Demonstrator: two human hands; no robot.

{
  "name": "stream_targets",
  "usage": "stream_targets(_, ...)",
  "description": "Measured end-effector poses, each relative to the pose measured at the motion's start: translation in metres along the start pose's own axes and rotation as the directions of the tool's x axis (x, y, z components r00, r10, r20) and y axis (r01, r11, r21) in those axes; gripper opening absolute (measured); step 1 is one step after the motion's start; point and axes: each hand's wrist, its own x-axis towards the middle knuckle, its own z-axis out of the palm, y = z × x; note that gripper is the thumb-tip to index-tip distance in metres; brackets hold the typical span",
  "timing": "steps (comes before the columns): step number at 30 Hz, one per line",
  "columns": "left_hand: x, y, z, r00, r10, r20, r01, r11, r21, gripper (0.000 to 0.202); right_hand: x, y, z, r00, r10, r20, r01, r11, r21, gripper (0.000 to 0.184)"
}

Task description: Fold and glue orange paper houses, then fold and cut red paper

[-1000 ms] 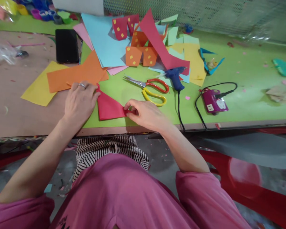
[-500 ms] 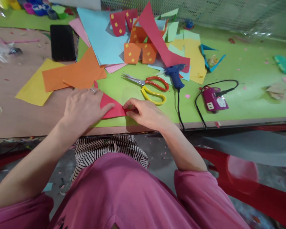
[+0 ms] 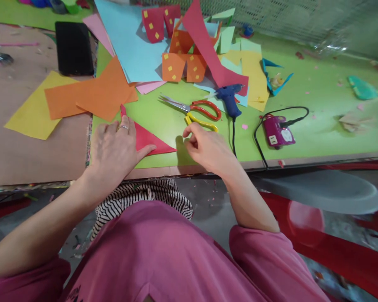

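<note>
My left hand [image 3: 115,147] lies flat over a red sheet of folded paper [image 3: 146,139], pressing it against the table, thumb stretched along its lower edge. The paper's pointed right corner shows beyond the thumb, and a small red strip sticks up past the fingers. The rest of it is hidden under the palm. To the right, my right hand [image 3: 208,147] is raised off the paper, its fingers curled in and nothing visible in them. It is right beside the yellow handle of the scissors [image 3: 192,110], overlapping it in view.
A blue glue gun [image 3: 229,100] with a black cord lies right of the scissors, near a purple power socket [image 3: 279,132]. Orange paper [image 3: 91,96], yellow paper [image 3: 34,109] and a black tablet [image 3: 74,48] are at left. Dotted paper pieces [image 3: 173,67] stand at the back.
My right hand has let go of the red paper's right corner and moved right, up to the scissors' handle. My left hand still presses the paper. The view has shifted slightly.
</note>
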Motion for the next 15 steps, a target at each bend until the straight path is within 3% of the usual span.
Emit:
stream_targets(2,0.000,0.003,-0.003,1.000,-0.018,0.023,0.017,1.000,0.023,0.089,-0.009,0.006,0.005,0.978,-0.143,-0.150,0.139,0.990,-0.034,0.019)
stream_targets(3,0.000,0.004,-0.005,0.999,-0.026,0.036,0.025,0.999,0.037,0.088,-0.013,0.008,0.010,0.943,-0.250,-0.219,0.241,0.968,-0.068,0.018)
stream_targets(5,0.000,0.008,-0.010,0.997,-0.037,0.065,0.033,0.997,0.069,0.084,-0.019,0.012,0.022,0.837,-0.456,-0.304,0.419,0.890,-0.179,0.019)
stream_targets(8,0.000,0.014,-0.016,0.990,-0.049,0.130,0.030,0.989,0.144,0.083,-0.023,0.016,0.039,0.712,-0.628,-0.314,0.543,0.776,-0.322,0.024)
stream_targets(15,0.001,0.014,-0.015,0.986,-0.051,0.162,0.017,0.978,0.207,0.083,-0.019,0.017,0.050,0.653,-0.712,-0.259,0.580,0.690,-0.434,0.029)
